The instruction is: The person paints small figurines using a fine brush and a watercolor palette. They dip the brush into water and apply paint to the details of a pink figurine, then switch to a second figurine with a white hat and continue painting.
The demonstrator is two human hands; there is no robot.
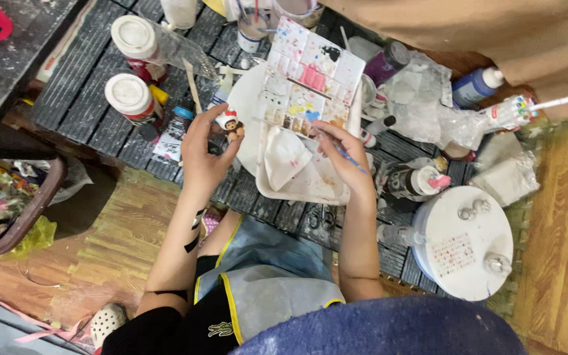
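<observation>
Two hands busy: our left hand (202, 154) pinches small figurine (229, 123); right hand (342, 154) grips thin brush (344, 152). Risk: brush slip smears figurine; elbow knocks bottle (415, 182) right of right hand.

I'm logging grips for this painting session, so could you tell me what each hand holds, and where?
Left hand pinches a small figurine by its lower body; right hand grips a thin paintbrush mid-handle.

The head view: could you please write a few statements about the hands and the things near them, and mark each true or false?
1. The left hand holds a small figurine. True.
2. The right hand holds scissors. False: it holds a thin brush.
3. The palette is open. True.
4. The figurine lies flat in the tray. False: it is held up beside the tray.
</observation>
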